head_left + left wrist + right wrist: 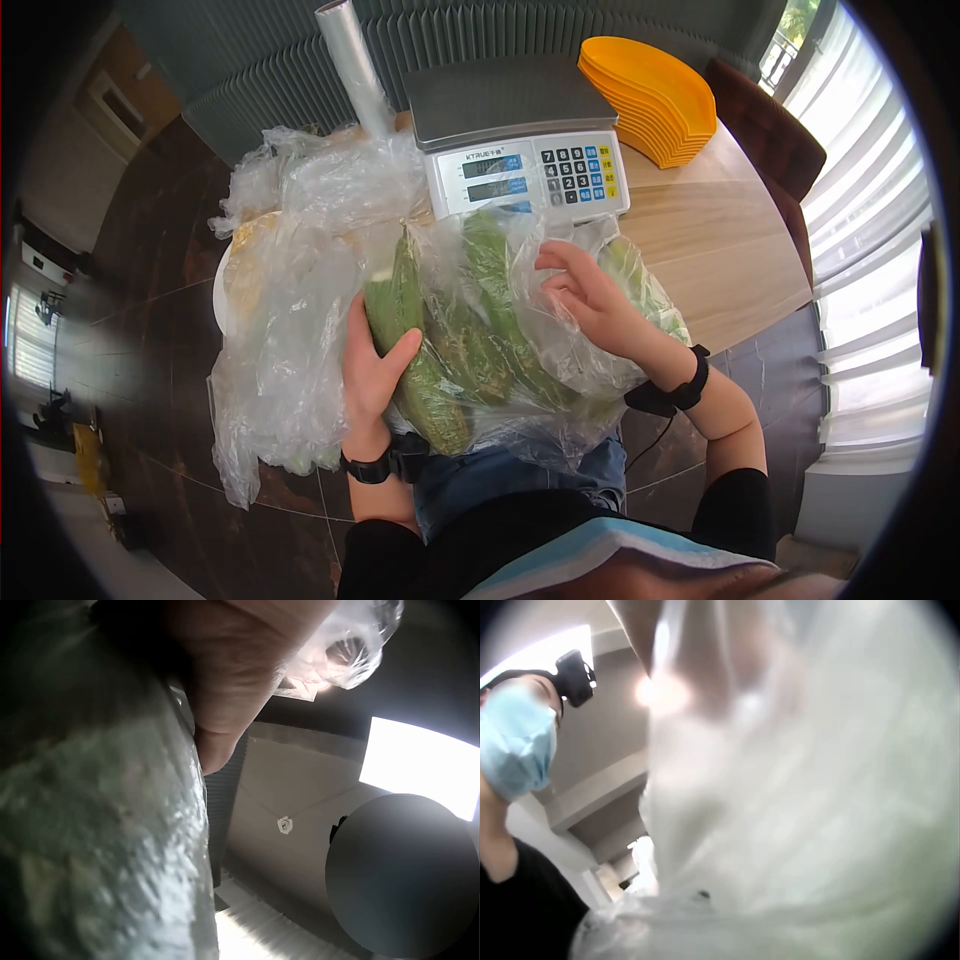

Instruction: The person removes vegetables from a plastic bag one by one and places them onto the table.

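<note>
1. Thin clear plastic covers most of the head view. A plastic bag [520,300] lies at the table edge, just in front of the scale [520,140], and it contains several long green gourds [470,340]. The left hand [375,375] wraps one gourd through the film, thumb across it, probably to keep the bundle from sliding off toward the lap. The right hand [590,295] rests on top of the bag with curled fingers, and they seem to pinch the film. More loose bags [290,250] are piled to the left of the scale, a roll of bags [355,65] stands behind them, and a stack of orange trays [655,95] sits to the right of the scale. The loose film crowds the space in front of the scale.

2. In the left wrist view, the palm [232,675] presses against the wrapped gourd [105,825]; the grip is firm.

3. In the right wrist view, blurred film [795,795] fills the picture, so I cannot tell the fingers here.
</note>
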### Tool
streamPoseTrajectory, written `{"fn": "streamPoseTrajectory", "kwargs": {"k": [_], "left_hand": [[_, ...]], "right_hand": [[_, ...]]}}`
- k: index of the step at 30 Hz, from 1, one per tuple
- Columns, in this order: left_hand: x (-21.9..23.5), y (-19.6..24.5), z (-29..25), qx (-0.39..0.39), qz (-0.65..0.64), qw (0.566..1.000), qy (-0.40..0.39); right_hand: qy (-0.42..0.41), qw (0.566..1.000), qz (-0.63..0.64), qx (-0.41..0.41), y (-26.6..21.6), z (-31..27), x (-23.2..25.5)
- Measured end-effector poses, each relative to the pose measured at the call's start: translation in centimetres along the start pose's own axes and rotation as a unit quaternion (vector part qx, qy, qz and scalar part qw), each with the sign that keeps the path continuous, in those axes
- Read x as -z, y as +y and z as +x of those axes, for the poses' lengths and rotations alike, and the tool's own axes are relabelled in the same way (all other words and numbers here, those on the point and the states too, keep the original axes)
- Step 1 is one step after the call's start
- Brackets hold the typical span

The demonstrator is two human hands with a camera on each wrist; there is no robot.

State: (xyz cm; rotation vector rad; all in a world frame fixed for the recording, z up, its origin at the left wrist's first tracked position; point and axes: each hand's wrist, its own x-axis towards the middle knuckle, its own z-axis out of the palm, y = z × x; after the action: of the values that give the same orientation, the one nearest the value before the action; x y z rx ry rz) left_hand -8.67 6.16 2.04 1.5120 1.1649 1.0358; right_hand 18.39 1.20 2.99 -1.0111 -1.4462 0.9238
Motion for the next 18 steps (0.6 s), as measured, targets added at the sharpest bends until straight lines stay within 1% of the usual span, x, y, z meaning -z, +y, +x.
{"fn": "streamPoseTrajectory", "kwargs": {"k": [2,3,5,6,8,9,11,12,14,15,16,17,18], "left_hand": [[0.1,0.2,0.0,-0.010,0.015,1.000,-0.002],[0.2,0.4,0.0,-0.019,0.032,0.999,-0.004],[0.2,0.5,0.1,-0.022,0.030,0.999,-0.008],[0.3,0.6,0.2,-0.027,0.033,0.999,-0.012],[0.6,0.7,0.4,-0.025,0.030,0.999,-0.017],[0.9,0.9,0.6,-0.025,0.028,0.999,-0.019],[1.5,1.3,0.9,-0.016,0.019,0.999,-0.025],[1.7,1.4,1.0,-0.007,0.012,0.999,-0.031],[1.7,1.3,1.1,-0.002,0.034,0.999,-0.027],[1.6,1.2,1.1,-0.001,0.055,0.998,-0.027],[1.7,0.9,1.2,0.001,0.056,0.998,-0.027],[1.9,0.2,1.4,-0.011,0.119,0.993,-0.018],[2.0,-0.2,1.4,-0.023,0.180,0.983,-0.009]], "right_hand": [[0.010,0.990,0.034,-0.134,-2.0,0.0,0.8],[0.009,0.990,0.030,-0.135,-1.9,-0.1,1.0],[-0.110,0.964,-0.007,-0.242,-1.5,-0.9,1.3],[-0.108,0.964,-0.007,-0.244,-1.6,-1.4,1.3],[-0.105,0.970,-0.046,-0.215,-1.8,-2.6,1.3],[-0.104,0.970,-0.047,-0.214,-1.9,-3.4,1.4],[-0.068,0.989,-0.058,-0.117,-2.0,-5.3,2.3],[-0.071,0.989,-0.057,-0.117,-2.2,-6.0,3.1],[-0.232,0.963,-0.067,-0.119,-2.8,-7.1,5.1],[-0.235,0.963,-0.065,-0.119,-3.1,-7.2,5.9],[-0.268,0.949,-0.146,-0.081,-3.7,-7.1,6.7],[-0.297,0.926,-0.227,-0.043,-4.5,-6.8,7.0],[-0.201,0.929,-0.308,-0.030,-5.7,-6.5,6.7]]}}
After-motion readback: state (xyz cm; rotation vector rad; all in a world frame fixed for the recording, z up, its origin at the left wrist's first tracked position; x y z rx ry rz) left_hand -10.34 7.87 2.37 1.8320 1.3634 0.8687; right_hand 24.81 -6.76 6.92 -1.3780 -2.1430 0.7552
